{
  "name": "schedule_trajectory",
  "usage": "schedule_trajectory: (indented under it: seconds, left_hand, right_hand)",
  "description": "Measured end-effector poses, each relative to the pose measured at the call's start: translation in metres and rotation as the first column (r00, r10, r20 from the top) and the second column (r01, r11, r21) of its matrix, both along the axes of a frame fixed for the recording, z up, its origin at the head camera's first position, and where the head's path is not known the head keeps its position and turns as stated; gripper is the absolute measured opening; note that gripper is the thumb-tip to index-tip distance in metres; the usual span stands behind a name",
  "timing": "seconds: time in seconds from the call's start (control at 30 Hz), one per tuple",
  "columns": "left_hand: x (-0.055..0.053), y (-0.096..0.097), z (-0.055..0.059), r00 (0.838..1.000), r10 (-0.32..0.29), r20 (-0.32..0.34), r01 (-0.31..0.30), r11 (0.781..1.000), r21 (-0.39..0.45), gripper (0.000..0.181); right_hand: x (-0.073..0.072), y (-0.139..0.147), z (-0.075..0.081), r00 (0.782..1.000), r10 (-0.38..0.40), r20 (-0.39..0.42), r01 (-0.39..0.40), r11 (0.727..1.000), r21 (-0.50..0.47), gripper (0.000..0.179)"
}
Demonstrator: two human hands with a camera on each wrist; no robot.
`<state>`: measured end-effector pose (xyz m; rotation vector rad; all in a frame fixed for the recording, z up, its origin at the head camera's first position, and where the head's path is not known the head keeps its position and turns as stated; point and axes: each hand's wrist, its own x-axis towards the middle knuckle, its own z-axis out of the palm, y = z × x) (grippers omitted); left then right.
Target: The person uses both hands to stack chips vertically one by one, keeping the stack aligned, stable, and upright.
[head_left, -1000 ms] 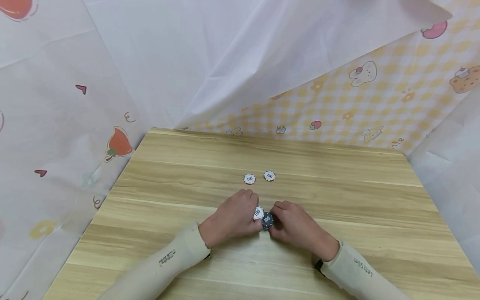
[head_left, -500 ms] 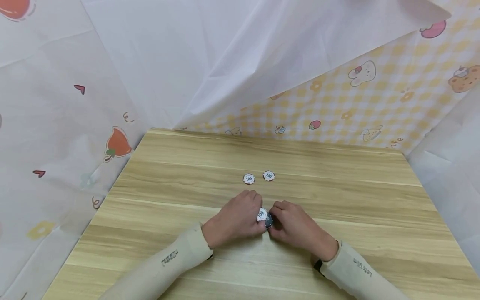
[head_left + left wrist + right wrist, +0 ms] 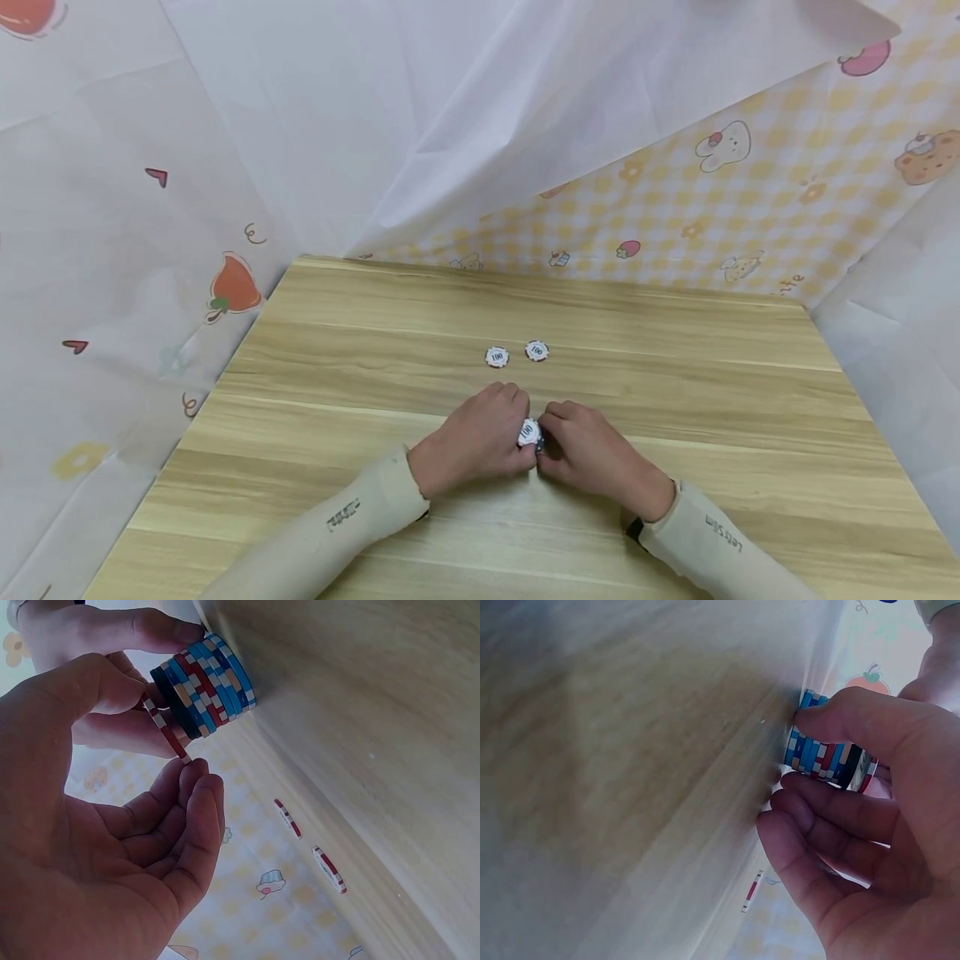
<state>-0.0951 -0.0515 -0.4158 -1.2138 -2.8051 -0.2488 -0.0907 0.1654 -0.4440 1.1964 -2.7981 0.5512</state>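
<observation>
A stack of poker chips (image 3: 214, 686) in blue, red and black stands on the table, the black one on top. My right hand (image 3: 592, 448) holds its sides between thumb and fingers. With thumb and fingertips, my left hand (image 3: 476, 435) pinches a white-faced, red-edged poker chip (image 3: 529, 431) marked 100. This chip is slightly tilted over the stack's top and hides most of it in the head view. Whether it touches the stack at one edge I cannot tell.
Farther back on the wooden table (image 3: 675, 367), two more white 100 chips lie flat, a left chip (image 3: 497, 357) and a right chip (image 3: 537, 351). A patterned cloth (image 3: 660, 217) hangs behind the table's back edge.
My left hand has moved right, bringing its white chip from beside the stack's black top to above it. My right hand has stayed nearly still at the stack.
</observation>
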Motion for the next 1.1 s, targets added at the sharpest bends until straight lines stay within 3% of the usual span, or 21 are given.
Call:
schedule_trajectory:
  seconds: [1.1]
  left_hand:
    - [-0.0013, 0.0003, -0.0026, 0.997, -0.005, 0.079, 0.004, 1.0, 0.015, 0.033]
  right_hand:
    - [0.0014, -0.0011, 0.0026, 1.0, -0.014, 0.002, 0.014, 1.0, -0.007, 0.021]
